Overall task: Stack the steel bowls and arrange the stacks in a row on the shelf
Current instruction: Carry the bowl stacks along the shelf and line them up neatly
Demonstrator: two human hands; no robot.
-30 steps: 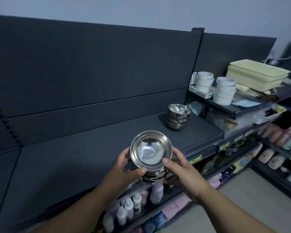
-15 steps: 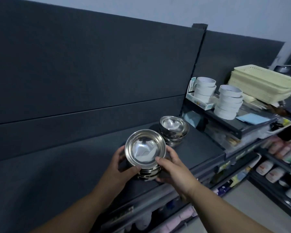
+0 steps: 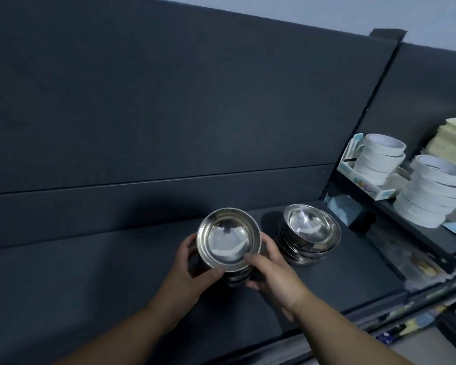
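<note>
My left hand (image 3: 187,270) and right hand (image 3: 269,272) both curl around the sides of a stack of steel bowls (image 3: 228,243), thumbs at its near rim, mouth up, axis close to upright. It lies just left of the second stack (image 3: 310,233) standing on the shelf (image 3: 116,285), a narrow gap between them; I cannot tell whether its base touches the shelf, and my right hand is the nearer to that second stack. Farther right of the second stack stand white tape rolls (image 3: 379,162).
</note>
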